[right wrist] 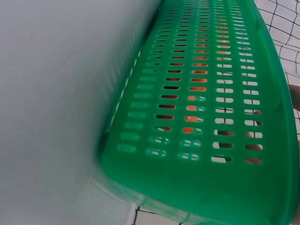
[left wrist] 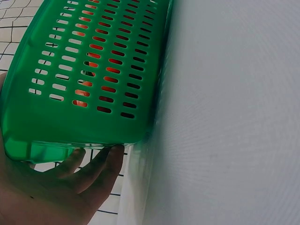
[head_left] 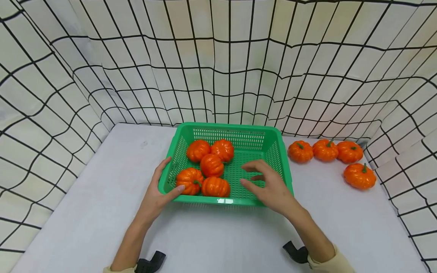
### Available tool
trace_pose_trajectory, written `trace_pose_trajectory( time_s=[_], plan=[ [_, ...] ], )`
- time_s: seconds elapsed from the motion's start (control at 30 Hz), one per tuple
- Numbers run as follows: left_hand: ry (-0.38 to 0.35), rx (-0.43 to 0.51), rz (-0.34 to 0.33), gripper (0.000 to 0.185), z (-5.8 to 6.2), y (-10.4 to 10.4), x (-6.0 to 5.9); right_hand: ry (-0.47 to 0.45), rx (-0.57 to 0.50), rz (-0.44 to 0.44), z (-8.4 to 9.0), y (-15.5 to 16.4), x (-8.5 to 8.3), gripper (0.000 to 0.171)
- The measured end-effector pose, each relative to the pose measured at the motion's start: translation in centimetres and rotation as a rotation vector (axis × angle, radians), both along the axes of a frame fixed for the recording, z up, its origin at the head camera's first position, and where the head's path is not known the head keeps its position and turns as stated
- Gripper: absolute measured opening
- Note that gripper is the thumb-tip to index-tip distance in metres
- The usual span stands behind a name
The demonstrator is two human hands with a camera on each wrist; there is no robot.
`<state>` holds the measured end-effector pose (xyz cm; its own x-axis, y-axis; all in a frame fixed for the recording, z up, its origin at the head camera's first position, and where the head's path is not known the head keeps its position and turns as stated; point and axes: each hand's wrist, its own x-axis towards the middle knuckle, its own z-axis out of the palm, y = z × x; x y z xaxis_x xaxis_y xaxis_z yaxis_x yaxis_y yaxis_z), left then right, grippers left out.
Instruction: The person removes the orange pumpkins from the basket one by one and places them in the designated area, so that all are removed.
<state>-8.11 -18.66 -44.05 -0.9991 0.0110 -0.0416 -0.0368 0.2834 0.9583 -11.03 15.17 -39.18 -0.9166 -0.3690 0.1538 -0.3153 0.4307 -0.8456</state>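
Note:
A green slotted basket (head_left: 225,127) stands on the white table and holds several small orange pumpkins (head_left: 211,165) in its left half. My left hand (head_left: 169,178) grips the basket's near left corner, thumb over the rim beside a pumpkin and fingers on the outer wall. The left wrist view shows those fingers (left wrist: 101,164) under the rim of the basket (left wrist: 93,70). My right hand (head_left: 254,175) hovers over the bare right half of the basket floor, fingers spread, loosely bent and holding nothing. In the right wrist view only the basket's wall (right wrist: 211,93) appears, orange showing through its slots.
Several more pumpkins (head_left: 325,150) lie on the table (head_left: 218,235) to the right of the basket, near the back right corner. White cloth with a black grid (head_left: 218,68) walls the table at the back and on both sides.

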Motion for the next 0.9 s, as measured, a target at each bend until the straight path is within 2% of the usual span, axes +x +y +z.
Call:
trace_pose_trajectory(
  time_s=[0.37, 0.9],
  plan=[
    [0.01, 0.034, -0.013, 0.088, -0.3, -0.2, 0.0, -0.107, 0.052, -0.029, 0.1, -1.6, -0.4, 0.036],
    [0.017, 0.034, -0.012, 0.088, -0.2, -0.1, -0.1, -0.205, 0.096, 0.028, 0.1, -3.3, -1.4, 0.035]
  ],
)
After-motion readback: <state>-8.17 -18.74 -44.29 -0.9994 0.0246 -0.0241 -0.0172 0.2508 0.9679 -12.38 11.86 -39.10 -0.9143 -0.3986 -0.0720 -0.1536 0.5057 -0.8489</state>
